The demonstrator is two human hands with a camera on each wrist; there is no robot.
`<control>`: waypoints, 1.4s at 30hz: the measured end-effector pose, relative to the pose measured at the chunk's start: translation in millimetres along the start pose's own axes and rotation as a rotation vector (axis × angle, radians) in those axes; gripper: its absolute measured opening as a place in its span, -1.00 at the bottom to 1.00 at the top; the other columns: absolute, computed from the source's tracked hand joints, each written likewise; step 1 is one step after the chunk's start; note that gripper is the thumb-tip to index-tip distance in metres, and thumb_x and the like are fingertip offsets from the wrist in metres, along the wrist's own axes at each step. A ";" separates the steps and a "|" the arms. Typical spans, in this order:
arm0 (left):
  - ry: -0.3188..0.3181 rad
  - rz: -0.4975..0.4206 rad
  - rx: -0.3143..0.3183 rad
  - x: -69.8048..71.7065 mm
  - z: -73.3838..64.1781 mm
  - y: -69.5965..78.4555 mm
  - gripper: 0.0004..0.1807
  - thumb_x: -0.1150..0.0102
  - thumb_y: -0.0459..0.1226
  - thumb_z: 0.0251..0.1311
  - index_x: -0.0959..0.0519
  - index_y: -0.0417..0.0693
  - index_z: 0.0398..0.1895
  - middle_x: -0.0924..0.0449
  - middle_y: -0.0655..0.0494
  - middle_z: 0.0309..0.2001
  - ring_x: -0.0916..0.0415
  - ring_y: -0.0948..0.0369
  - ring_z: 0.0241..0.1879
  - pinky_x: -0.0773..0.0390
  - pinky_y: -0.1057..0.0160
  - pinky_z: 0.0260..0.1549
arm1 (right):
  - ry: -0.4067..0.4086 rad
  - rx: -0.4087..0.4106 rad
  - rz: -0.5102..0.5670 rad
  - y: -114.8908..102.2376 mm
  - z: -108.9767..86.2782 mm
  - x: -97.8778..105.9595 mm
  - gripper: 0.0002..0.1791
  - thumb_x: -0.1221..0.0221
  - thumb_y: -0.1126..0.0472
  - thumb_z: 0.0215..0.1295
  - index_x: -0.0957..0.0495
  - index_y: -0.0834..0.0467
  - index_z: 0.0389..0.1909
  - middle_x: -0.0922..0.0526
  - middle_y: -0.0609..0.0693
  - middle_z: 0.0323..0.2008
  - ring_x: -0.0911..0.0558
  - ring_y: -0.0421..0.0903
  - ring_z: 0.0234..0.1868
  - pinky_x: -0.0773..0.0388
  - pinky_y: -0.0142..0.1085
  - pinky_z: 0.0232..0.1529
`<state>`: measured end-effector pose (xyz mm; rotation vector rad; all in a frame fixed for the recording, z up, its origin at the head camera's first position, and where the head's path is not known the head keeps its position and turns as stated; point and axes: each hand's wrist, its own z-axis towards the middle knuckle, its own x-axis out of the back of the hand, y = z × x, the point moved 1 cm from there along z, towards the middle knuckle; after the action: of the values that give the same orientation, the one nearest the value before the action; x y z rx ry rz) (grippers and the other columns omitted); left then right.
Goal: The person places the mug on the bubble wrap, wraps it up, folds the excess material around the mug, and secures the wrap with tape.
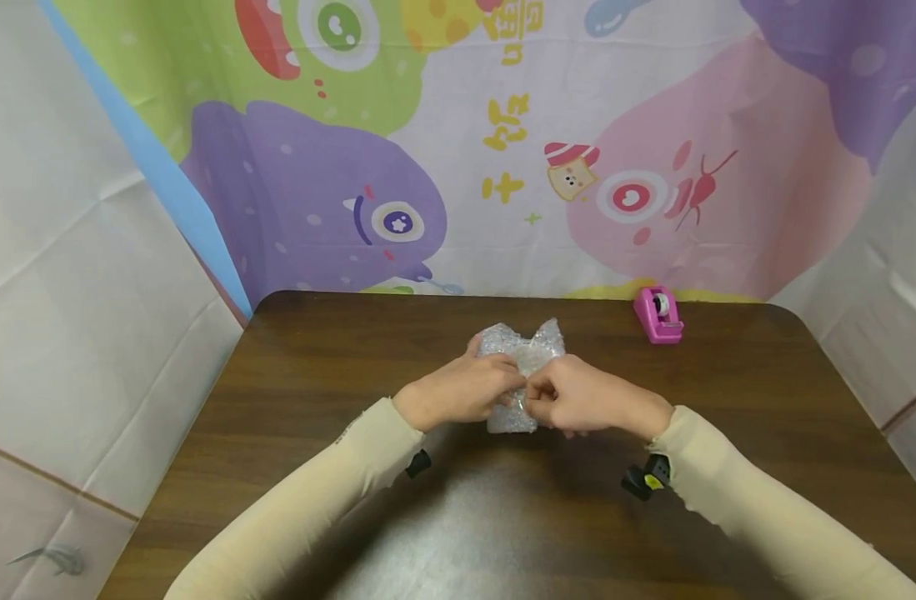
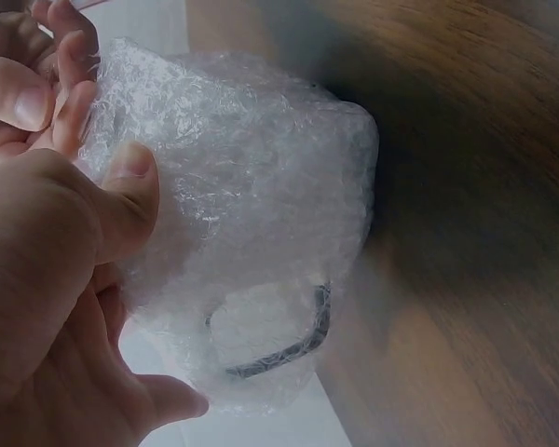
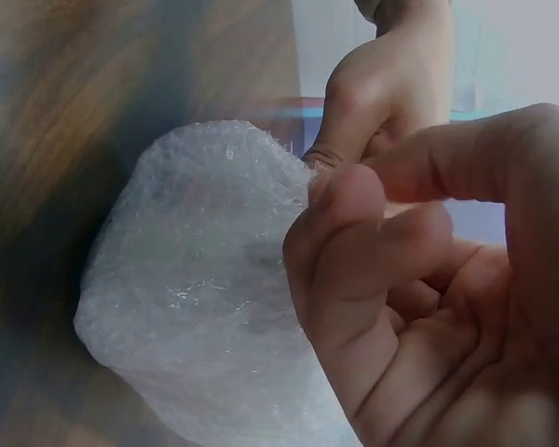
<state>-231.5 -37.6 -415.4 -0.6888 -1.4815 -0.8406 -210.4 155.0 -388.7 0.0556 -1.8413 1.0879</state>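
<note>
A mug-like object wrapped in bubble wrap (image 1: 513, 417) stands on the table between both hands. In the left wrist view, a dark-edged handle shape (image 2: 298, 352) shows through the bubble wrap (image 2: 242, 177). My left hand (image 1: 468, 387) holds the bundle from its left, the thumb (image 2: 135, 182) lying on the wrap. My right hand (image 1: 581, 393) has its fingers bent and pinches at the upper edge of the wrap. In the right wrist view, the right fingertips (image 3: 349, 200) meet beside the wrap (image 3: 205, 251); what lies between them is mostly hidden.
A pink tape dispenser (image 1: 660, 317) with a roll in it stands at the back right of the brown wooden table (image 1: 337, 350). Behind the table hangs a cartoon-printed curtain (image 1: 488, 233). Pale cloth hangs on both sides.
</note>
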 end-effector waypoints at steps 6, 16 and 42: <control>0.011 0.006 -0.006 -0.5 -0.5 0.8 -0.90 -0.30 -0.31 0.33 -0.65 0.10 -0.17 -0.71 0.25 -0.05 -0.56 0.27 0.13 -0.10 -0.53 0.37 | 0.028 -0.001 -0.023 -2.8 2.5 -2.0 -0.71 -0.28 0.20 0.37 -0.58 0.05 -0.59 -0.53 -0.16 -0.76 -0.49 -0.28 -0.85 -0.51 -0.30 -0.79; 0.020 -0.016 -0.004 0.9 -2.1 5.2 -0.85 -0.32 -0.39 0.27 -0.67 0.07 -0.22 -0.70 0.23 -0.13 -0.58 0.26 0.02 -0.11 -0.52 0.38 | 0.176 -0.048 -0.166 -10.3 9.3 -12.2 -0.61 -0.33 0.28 0.21 -0.49 0.06 -0.78 -0.44 -0.17 -0.89 -0.40 -0.33 -0.92 -0.40 -0.41 -0.86; -0.024 -0.167 0.024 2.3 3.9 5.3 -0.84 -0.28 -0.08 0.37 -0.69 0.09 -0.33 -0.49 0.23 -0.40 -0.44 0.31 -0.30 -0.09 -0.58 0.33 | 0.142 -0.034 -0.271 -20.6 -0.7 -7.5 -0.76 -0.24 0.40 0.18 -0.55 0.12 -0.63 -0.46 -0.15 -0.71 -0.39 -0.29 -0.66 -0.37 -0.43 -0.61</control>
<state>-229.5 -31.6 -412.6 -0.5642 -1.5844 -0.9428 -196.4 140.1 -380.7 0.1970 -1.6690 0.8496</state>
